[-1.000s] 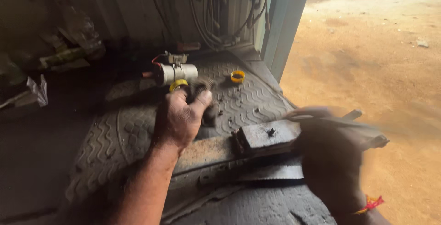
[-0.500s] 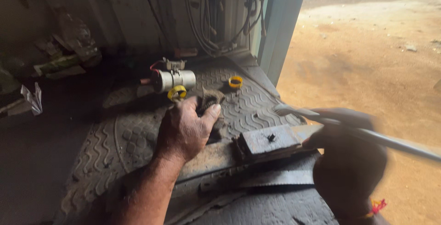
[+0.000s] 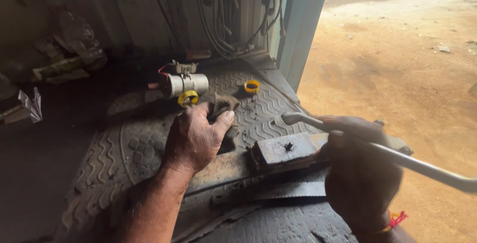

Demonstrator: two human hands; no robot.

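My left hand [image 3: 195,138] rests on a patterned rubber floor mat [image 3: 126,153], its fingers closed around a small dark, grimy round part [image 3: 224,105]. My right hand [image 3: 358,173] grips a long grey metal bar [image 3: 397,156] whose curved tip points left, above a rusty flat metal block [image 3: 288,147] with a small bolt in it. A red thread circles my right wrist. A hacksaw blade [image 3: 278,191] lies just below the block.
A white cylindrical part with red wire [image 3: 185,83] lies beyond my left hand, with a yellow ring [image 3: 188,98] next to it and another yellow ring [image 3: 252,86] to the right. Cables [image 3: 223,14] hang at the back. Sandy ground [image 3: 412,59] lies beyond the door edge.
My right hand has swung the metal bar up and left over the rusty block. My left hand has slid slightly back toward me, still on the dark part.
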